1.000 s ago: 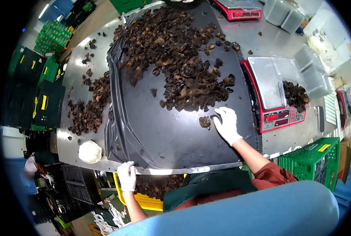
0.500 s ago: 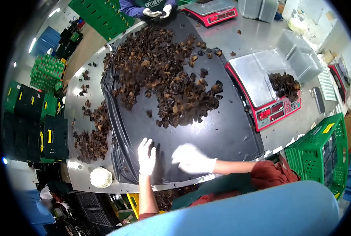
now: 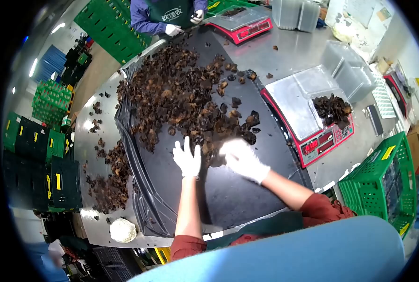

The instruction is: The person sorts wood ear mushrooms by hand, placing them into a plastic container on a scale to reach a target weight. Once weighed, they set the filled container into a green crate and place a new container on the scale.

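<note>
A large heap of dark brown wood ear mushrooms (image 3: 181, 98) lies on a black plastic sheet (image 3: 247, 197). My left hand (image 3: 188, 159), in a white glove, is at the heap's near edge with its fingers spread and nothing in them. Beside it, my gloved right hand (image 3: 244, 160) reaches to the near right end of the heap. Motion smears its fingers, so I cannot make out whether they grip any mushrooms. To the right, a clear plastic box (image 3: 308, 94) rests on a red scale (image 3: 313, 148), with a clump of mushrooms (image 3: 332, 110) at its right side.
Across the table stands a co-worker (image 3: 167, 14) in white gloves, near a second red scale (image 3: 247, 30). Stacked clear boxes (image 3: 348, 70) stand behind the nearer scale. A green crate (image 3: 378, 183) is at the right; a whitish ball (image 3: 123, 230) sits at the table's left corner.
Both my hands have moved forward from the bare part of the sheet to the heap's near edge. The left fingers have spread. The co-worker's hands have moved apart.
</note>
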A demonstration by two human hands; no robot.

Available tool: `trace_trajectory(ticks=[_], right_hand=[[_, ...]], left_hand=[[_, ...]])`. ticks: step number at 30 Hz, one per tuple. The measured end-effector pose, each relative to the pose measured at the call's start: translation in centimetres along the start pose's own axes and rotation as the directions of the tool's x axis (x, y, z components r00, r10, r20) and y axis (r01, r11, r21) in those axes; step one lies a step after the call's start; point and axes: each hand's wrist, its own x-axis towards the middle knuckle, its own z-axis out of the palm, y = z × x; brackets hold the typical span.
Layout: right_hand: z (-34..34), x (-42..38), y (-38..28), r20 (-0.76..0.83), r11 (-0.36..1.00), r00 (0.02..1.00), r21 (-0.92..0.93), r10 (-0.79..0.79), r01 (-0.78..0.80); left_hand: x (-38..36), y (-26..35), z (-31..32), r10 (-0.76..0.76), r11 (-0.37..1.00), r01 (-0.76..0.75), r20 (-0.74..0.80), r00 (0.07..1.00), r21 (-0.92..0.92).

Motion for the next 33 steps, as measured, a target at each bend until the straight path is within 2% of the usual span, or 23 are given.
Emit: trace_trajectory(ticks=[1,2,3,5,6,9,10,11,13,14,15,17,18,19,21,23,25,26,27,29,30,31,33], right_hand=[[-0.9,1.3,2.1,-0.146,0.975,0.983,-0.208,-0.114,0.082],[-1.5,2.0,4.4,-0.128,0.954,0.99,-0.299,-0.052,0.011],[-1.8,2.3,6.3,-0.04,0.912,0.984,-0.372,0.171,-0.174],[-1.3,1.4,7.1,0.095,0.809,0.949,-0.551,0.302,-0.203],[-1.1,0.6,6.9,0.163,0.859,0.959,-0.496,0.231,-0.123],[-2.5,-1.5,4.3,0.363,0.917,0.93,-0.353,-0.05,0.187],[-3.0,-2.7,3.4,0.436,0.921,0.898,-0.319,-0.066,0.222],[-3.6,-4.0,2.8,0.505,0.925,0.859,-0.283,-0.083,0.255],[-5.1,-5.8,1.4,0.503,0.945,0.858,-0.214,-0.11,0.246],[-6.0,-6.4,0.8,0.48,0.955,0.873,-0.209,-0.089,0.212],[-6.8,-6.5,0.4,0.44,0.968,0.895,-0.185,-0.073,0.169],[-7.3,-7.1,0.7,0.304,0.963,0.953,-0.251,-0.018,0.099],[-6.8,-7.6,1.5,0.188,0.947,0.982,-0.32,0.028,0.035],[-7.0,-7.4,1.8,0.188,0.937,0.978,-0.35,0.087,-0.016],[-5.6,-6.7,0.5,0.128,0.844,0.967,-0.521,0.219,-0.122],[-4.6,-6.8,-0.8,0.357,0.836,0.898,-0.548,0.257,-0.022],[-3.8,-8.3,-1.4,0.506,0.93,0.858,-0.351,0.093,0.106],[-3.6,-9.3,-1.7,0.569,0.957,0.821,-0.262,0.048,0.125],[-4.2,-10.5,-2.1,0.643,0.952,0.765,-0.257,0.04,0.166],[-6.1,-11.8,-2.6,0.687,0.943,0.727,-0.244,0.004,0.225],[-7.2,-12.7,-2.6,0.665,0.94,0.745,-0.283,0.047,0.193],[-8.2,-13.4,-2.8,0.649,0.919,0.746,-0.37,0.15,0.137],[-10.0,-14.3,-3.3,0.561,0.882,0.767,-0.471,0.311,-0.014]], left_hand=[[-0.4,2.1,-0.5,0.008,0.998,-0.01,0.019,1.0,0.067],[-0.7,2.2,0.5,0.123,0.992,-0.123,0.011,0.992,0.018],[-0.9,2.2,1.5,0.236,0.971,-0.236,-0.002,0.972,-0.031],[-2.5,4.2,-0.1,0.416,0.908,-0.416,-0.018,0.909,-0.047],[-3.3,4.4,-0.7,0.526,0.845,-0.528,-0.044,0.849,-0.08],[-6.5,3.7,-2.2,0.605,0.792,-0.582,0.107,0.789,-0.185],[-8.0,2.8,-2.4,0.657,0.754,-0.645,0.115,0.745,-0.125],[-9.2,2.5,-3.0,0.672,0.74,-0.656,0.168,0.721,-0.148],[-11.4,2.8,-5.1,0.595,0.798,-0.587,0.327,0.734,-0.134],[-12.3,2.3,-5.3,0.597,0.787,-0.61,0.365,0.715,-0.093],[-12.7,2.0,-5.6,0.567,0.814,-0.57,0.359,0.741,-0.11],[-13.6,2.3,-6.8,0.503,0.862,-0.485,0.347,0.791,-0.145],[-14.0,2.4,-6.7,0.449,0.894,-0.424,0.3,0.842,-0.148],[-14.3,2.5,-6.1,0.378,0.924,-0.347,0.246,0.893,-0.162],[-14.7,3.0,-4.2,0.246,0.969,-0.234,0.227,0.942,-0.077],[-15.5,4.8,-3.9,0.301,0.951,-0.309,0.236,0.924,-0.004],[-17.1,4.8,-2.7,0.491,0.87,-0.48,0.104,0.865,-0.112],[-17.8,4.6,-2.6,0.535,0.837,-0.497,0.152,0.831,-0.228],[-19.0,4.7,-2.5,0.56,0.823,-0.524,0.161,0.813,-0.219],[-21.3,4.3,-3.1,0.546,0.835,-0.505,0.215,0.81,-0.218],[-22.3,4.2,-3.5,0.504,0.863,-0.475,0.241,0.829,-0.171],[-23.0,4.0,-3.9,0.469,0.882,-0.444,0.208,0.859,-0.156],[-24.3,4.2,-4.7,0.301,0.954,-0.29,0.235,0.924,-0.081]])
